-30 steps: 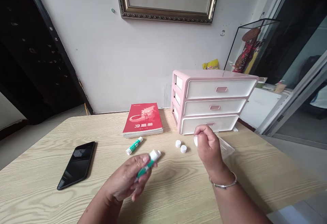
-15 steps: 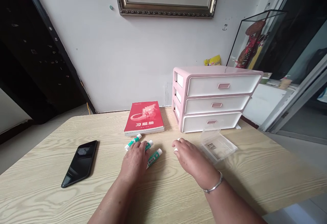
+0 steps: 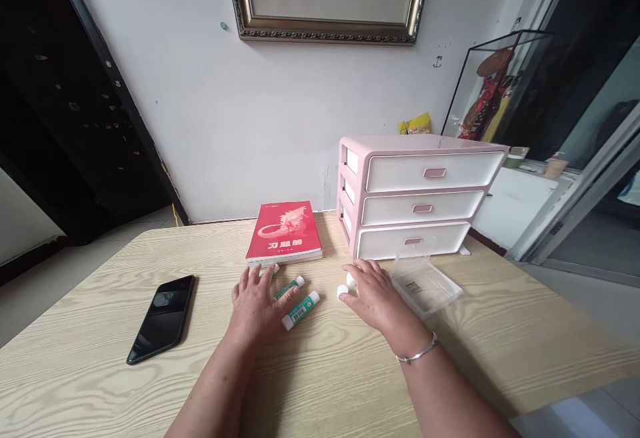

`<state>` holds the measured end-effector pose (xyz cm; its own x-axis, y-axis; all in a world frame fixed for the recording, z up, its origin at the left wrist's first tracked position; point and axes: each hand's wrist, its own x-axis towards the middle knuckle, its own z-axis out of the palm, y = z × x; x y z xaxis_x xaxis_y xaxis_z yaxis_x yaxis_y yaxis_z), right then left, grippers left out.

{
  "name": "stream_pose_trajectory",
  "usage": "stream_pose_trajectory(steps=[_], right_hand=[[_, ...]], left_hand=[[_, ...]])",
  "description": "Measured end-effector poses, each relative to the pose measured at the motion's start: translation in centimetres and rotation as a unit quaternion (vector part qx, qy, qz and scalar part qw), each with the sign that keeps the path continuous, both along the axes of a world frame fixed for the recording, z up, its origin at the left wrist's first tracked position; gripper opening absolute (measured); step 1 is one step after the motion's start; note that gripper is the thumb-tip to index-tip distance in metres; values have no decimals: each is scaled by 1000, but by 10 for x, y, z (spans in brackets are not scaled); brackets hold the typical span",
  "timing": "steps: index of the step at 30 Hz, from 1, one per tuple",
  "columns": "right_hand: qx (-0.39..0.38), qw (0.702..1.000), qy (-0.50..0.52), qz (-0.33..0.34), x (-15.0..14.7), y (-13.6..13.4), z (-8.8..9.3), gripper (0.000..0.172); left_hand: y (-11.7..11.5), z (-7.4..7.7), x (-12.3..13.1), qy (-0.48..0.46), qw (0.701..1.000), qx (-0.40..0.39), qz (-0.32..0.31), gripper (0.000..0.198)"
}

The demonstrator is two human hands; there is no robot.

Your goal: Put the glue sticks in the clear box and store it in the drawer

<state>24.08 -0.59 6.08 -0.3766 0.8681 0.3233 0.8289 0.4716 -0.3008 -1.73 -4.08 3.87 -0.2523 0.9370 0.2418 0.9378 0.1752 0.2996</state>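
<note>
I see the pale wooden desk (image 3: 350, 371) carrying a pink drawer unit (image 3: 420, 195) with all three drawers shut. A red book (image 3: 285, 233) lies to its left, a black phone (image 3: 161, 318) far left, and a clear box (image 3: 425, 283) before the drawers. The left hand (image 3: 255, 305) lies flat, fingers spread and gripping nothing, over three green glue sticks (image 3: 301, 309) just in front of the book. The right hand (image 3: 375, 295), fingers likewise open, touches two white caps (image 3: 343, 291) beside them.
</note>
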Motion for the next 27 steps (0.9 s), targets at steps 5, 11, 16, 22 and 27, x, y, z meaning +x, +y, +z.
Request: stream_pose_trajectory(steps=[5,11,16,22,27], right_hand=[[-81,996,-21,34,-2,8,-4,51],[-63,996,-27,60,4,18,-24,21],[-64,996,-32,50,12,20,-30,24],[-78,995,-38,42,15,13,-21,32],[-96,994,-32,48,15,12,-20,40]], left_hand=[[4,-10,-5,-39,995,-72,-57,97],[5,-15,-8,-63,984,-23,-166,74],[6,-16,-11,-132,958,23,-254,58],[3,-8,-13,-205,938,5,-280,54],[1,-9,-16,-198,949,14,-244,81]])
